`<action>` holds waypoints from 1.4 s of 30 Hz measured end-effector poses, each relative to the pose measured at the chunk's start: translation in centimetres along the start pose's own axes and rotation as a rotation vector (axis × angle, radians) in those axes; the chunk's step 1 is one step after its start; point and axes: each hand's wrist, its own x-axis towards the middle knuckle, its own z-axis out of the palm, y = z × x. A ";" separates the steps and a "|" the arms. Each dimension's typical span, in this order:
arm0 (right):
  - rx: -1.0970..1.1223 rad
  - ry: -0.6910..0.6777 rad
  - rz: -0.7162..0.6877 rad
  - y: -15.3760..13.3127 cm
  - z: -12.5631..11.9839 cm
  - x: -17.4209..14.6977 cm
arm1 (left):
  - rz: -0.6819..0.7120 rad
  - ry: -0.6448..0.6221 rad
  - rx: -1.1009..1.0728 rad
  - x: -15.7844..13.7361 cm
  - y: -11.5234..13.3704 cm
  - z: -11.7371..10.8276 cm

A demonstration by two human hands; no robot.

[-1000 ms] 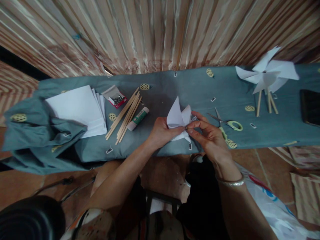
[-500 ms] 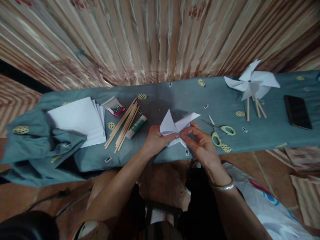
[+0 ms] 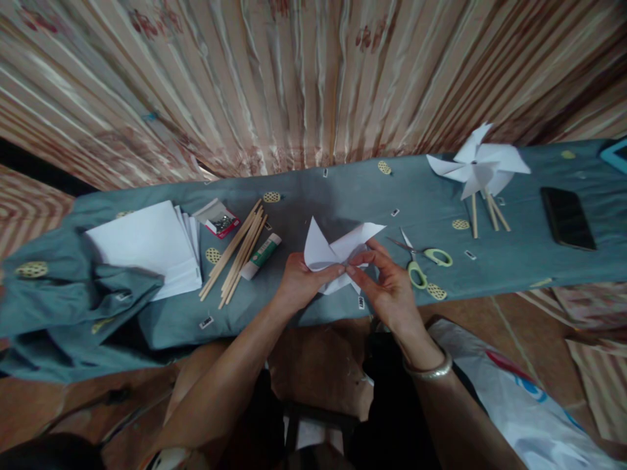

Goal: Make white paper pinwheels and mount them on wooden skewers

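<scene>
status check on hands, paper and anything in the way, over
Left hand and right hand both gripping white paper pinwheel; its blades curled toward centre; light-green-handled scissors lying open close beside right hand, nothing seen blocking.

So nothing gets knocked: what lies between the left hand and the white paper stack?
In the head view, going outward from the left hand, the glue stick comes first, then the wooden sticks, before the white paper stack.
</scene>
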 end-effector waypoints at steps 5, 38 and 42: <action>-0.033 0.064 -0.015 0.1 0.1 -0.3 | -0.051 0.006 -0.091 -0.2 0.1 0.2; 0.282 -0.046 0.311 -0.8 -0.8 0.7 | -0.064 0.005 -0.050 -0.5 -0.4 0.3; 0.288 -0.043 0.311 -0.6 -0.8 0.6 | -0.068 0.002 -0.058 -0.5 -0.3 0.3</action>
